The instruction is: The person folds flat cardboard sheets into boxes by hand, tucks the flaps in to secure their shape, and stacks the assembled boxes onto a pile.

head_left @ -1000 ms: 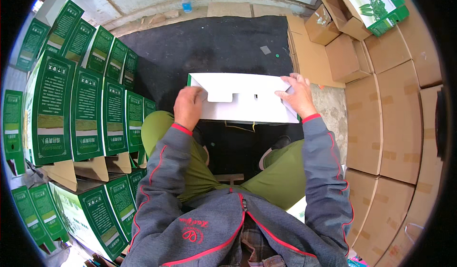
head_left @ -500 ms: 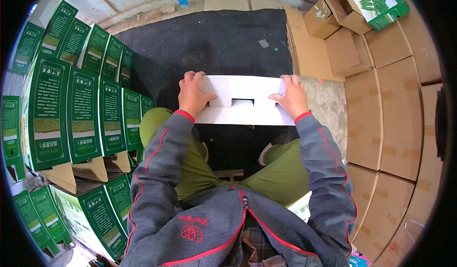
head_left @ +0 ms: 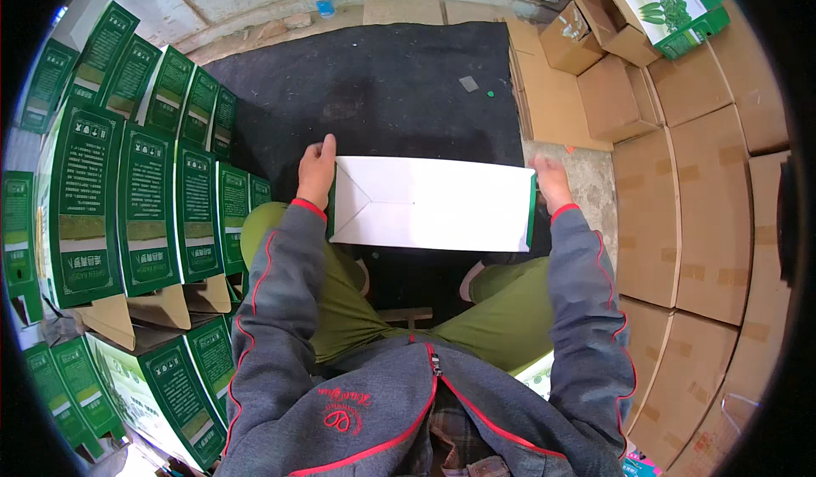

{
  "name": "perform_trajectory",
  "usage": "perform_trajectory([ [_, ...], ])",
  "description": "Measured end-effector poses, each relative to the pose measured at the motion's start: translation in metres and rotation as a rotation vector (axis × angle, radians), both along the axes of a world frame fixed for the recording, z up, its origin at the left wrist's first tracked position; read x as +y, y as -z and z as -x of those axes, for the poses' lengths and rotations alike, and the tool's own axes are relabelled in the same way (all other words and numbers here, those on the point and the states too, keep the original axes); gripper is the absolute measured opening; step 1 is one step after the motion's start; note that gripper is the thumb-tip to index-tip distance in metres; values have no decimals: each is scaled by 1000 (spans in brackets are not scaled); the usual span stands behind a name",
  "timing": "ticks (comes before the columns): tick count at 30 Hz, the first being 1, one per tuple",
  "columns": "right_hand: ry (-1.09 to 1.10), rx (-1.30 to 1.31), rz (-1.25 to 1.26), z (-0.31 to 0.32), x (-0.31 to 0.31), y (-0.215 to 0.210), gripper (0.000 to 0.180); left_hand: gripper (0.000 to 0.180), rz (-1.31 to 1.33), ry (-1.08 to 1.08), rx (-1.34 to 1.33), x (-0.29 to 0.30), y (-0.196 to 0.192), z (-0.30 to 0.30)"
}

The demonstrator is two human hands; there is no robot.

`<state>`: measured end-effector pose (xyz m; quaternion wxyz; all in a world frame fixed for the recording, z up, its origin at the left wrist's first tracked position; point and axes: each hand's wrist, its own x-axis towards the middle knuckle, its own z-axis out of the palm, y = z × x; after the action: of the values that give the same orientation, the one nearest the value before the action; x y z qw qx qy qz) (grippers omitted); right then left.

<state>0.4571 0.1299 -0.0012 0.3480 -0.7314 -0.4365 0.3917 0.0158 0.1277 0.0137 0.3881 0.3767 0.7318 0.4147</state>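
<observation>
While the white-faced box (head_left: 450, 207) lies crosswise over the dark mat (head_left: 365, 86) in the head view, the left hand (head_left: 316, 174) is at its left end and the right hand (head_left: 552, 183) at the other. Both are partly curled; whether either grips the box cannot be told.

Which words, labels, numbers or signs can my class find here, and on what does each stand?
I won't copy wording, only place it.
Green cartons at left: pale print and small white symbols; finest lines too small to read.
Grey jacket: red lettering and a looped emblem.
White-and-green carton, upper right: print around a vegetable picture.
White carton between left hand and right hand: no print on its upward face.
</observation>
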Motion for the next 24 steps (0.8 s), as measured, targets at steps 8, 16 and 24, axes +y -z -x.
perform_trajectory([
  [8, -80, 293, 480, 2, -14, -16, 57, 53, 432, 164, -504, -11, 6, 34],
  [16, 107, 312, 158, 5, -15, -58, 52, 64, 77, 129, -573, -33, -54, 11],
  [24, -112, 383, 334, -2, -24, -50, 40, 29, 158, 87, -636, -29, -14, 16],
])
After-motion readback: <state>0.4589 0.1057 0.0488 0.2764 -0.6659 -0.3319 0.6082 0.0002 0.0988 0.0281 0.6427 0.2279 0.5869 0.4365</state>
